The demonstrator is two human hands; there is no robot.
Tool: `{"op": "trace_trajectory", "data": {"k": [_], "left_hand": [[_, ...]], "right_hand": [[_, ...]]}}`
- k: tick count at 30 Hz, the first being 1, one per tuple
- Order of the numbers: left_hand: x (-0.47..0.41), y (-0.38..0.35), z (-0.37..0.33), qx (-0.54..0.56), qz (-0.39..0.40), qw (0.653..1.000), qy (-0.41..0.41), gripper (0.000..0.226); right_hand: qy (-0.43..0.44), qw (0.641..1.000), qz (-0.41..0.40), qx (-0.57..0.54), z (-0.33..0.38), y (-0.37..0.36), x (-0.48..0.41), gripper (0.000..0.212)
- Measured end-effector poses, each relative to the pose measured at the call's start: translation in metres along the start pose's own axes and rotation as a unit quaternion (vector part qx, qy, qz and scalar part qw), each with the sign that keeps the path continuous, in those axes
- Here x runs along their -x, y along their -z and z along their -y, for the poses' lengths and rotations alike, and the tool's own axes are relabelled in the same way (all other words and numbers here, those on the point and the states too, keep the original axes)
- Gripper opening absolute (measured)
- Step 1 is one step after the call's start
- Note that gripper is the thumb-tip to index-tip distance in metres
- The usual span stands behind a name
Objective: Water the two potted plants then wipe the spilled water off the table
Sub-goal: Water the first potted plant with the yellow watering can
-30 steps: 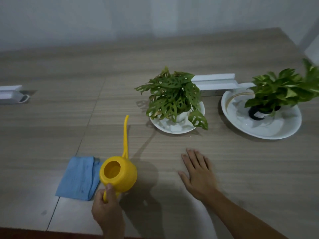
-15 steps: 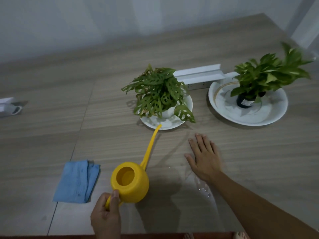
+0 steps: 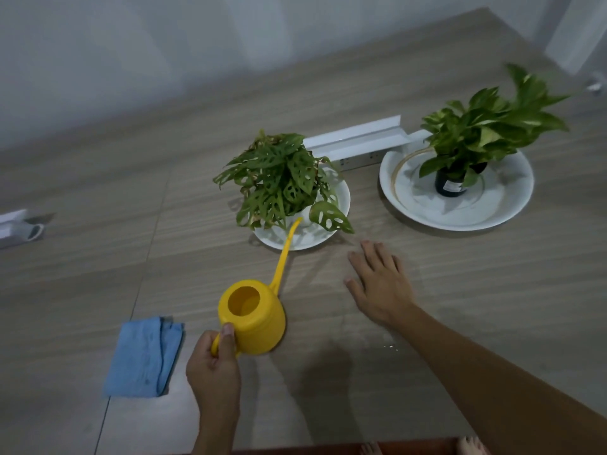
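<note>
My left hand (image 3: pixel 213 366) grips the handle of a yellow watering can (image 3: pixel 254 318) held above the table, its long thin spout reaching up to the near rim of a white saucer (image 3: pixel 341 198). In that saucer stands a holey-leaved plant (image 3: pixel 279 178) in a white pot. To the right a second leafy plant (image 3: pixel 486 126) in a dark pot stands on a larger white plate (image 3: pixel 512 205). My right hand (image 3: pixel 381 284) lies flat on the table, fingers spread, just in front of the first plant. A folded blue cloth (image 3: pixel 144 356) lies left of the can. Small water drops (image 3: pixel 391 348) glint near my right forearm.
A white power strip (image 3: pixel 358 142) lies behind the two plants. Another white object (image 3: pixel 16 228) sits at the table's left edge. The wooden table's near edge (image 3: pixel 328 449) runs along the bottom, with toes showing below it. A pale wall stands behind.
The watering can swung right and forward; its spout went from pointing straight up-table to reaching the first plant's saucer. My right hand stayed flat. The view shifted left and closer.
</note>
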State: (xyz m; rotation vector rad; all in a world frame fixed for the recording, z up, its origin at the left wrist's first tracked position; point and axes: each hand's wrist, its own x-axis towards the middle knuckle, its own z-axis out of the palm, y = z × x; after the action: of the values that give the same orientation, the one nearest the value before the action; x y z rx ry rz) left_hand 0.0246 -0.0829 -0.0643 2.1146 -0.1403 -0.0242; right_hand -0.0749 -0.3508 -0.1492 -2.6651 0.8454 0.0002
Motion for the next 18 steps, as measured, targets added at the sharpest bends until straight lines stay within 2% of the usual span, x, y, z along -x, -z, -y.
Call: {"op": "trace_trajectory", "data": {"k": [5, 10, 18], "left_hand": [[-0.007, -0.004, -0.015, 0.011, -0.007, 1.000, -0.006, 0.042], [-0.015, -0.004, -0.022, 0.012, -0.017, 1.000, -0.009, 0.042], [-0.025, 0.000, -0.031, 0.004, -0.033, 0.999, -0.018, 0.040]], "right_hand": [[0.035, 0.998, 0.047, 0.006, -0.028, 0.024, -0.030, 0.055], [0.006, 0.993, 0.116, 0.008, -0.041, 0.021, -0.039, 0.061], [-0.017, 0.990, 0.134, 0.033, -0.036, 0.010, -0.040, 0.068]]}}
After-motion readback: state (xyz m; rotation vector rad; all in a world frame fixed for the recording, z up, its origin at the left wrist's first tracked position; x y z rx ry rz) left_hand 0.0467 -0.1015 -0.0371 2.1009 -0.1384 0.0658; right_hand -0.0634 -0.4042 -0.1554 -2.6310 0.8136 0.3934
